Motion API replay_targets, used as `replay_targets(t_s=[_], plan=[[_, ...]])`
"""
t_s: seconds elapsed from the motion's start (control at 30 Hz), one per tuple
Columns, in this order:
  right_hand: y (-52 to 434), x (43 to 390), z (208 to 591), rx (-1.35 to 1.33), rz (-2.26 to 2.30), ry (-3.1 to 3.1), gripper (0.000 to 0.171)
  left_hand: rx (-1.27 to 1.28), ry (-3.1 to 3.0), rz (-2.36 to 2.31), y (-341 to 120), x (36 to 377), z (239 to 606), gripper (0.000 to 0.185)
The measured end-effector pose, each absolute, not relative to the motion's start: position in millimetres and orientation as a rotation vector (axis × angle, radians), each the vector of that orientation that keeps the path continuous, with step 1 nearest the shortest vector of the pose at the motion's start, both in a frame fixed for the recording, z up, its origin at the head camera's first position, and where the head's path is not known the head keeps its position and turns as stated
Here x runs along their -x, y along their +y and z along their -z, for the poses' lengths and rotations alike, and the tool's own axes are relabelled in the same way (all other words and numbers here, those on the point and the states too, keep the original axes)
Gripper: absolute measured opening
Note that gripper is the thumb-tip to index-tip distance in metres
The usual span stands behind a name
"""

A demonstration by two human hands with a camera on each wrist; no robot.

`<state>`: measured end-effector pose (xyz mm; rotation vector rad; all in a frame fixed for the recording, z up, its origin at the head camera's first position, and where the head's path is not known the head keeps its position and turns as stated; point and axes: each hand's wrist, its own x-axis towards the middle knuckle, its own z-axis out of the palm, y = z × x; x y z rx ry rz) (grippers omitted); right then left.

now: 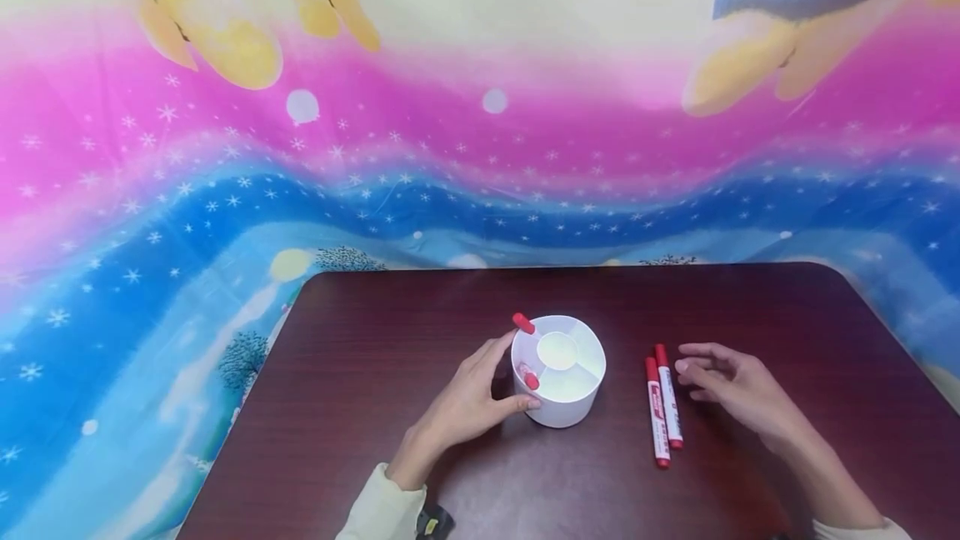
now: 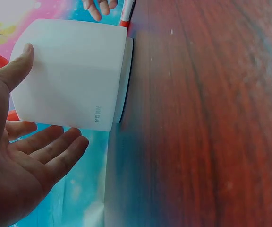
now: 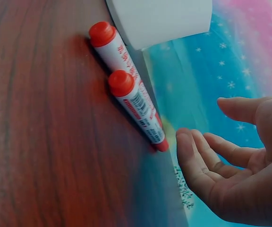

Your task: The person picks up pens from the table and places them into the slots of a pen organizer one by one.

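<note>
Overhead, the head view shows a dark wood-grain surface [image 1: 375,373] backed by a bright pink-and-blue printed cloth [image 1: 150,215]. A round white holder [image 1: 558,373] with divided compartments stands near the middle; two red-capped markers [image 1: 527,350] lean in its left compartments, one cap poking over the rim. The left hand [image 1: 468,402] rests against the holder's left wall, fingers relaxed and apart, gripping nothing. Right of the holder two more red markers [image 1: 662,411] lie side by side on the surface, touching each other, with the right hand [image 1: 731,386] just beside them — fingers loosely spread, holding nothing. Nothing lies between either hand and its nearest thing.

From the left wrist, the holder's plain outer wall [image 2: 70,71] fills the view, thumb tip on it and the other fingers [image 2: 51,146] straight beneath; a small printed mark shows on the wall, unseen from above.

From the right wrist, the two lying markers [image 3: 131,101] appear close — label print readable as stripes, caps toward the holder's base [image 3: 164,19] — while the open palm [image 3: 240,179] hovers apart from them.
</note>
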<state>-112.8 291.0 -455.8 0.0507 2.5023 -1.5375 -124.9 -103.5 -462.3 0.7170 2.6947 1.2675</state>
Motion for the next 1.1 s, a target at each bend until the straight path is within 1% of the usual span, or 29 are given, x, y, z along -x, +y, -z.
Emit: replay_targets(t_s=[0.57, 1.1], plan=[[291, 118, 472, -0.125, 1.439, 2.436, 0.069, -0.705, 2.686, -1.265, -105, 125, 462, 0.101], [280, 128, 470, -0.104, 1.246, 2.614, 0.066, -0.684, 2.678, -1.258, -104, 126, 460, 0.101]])
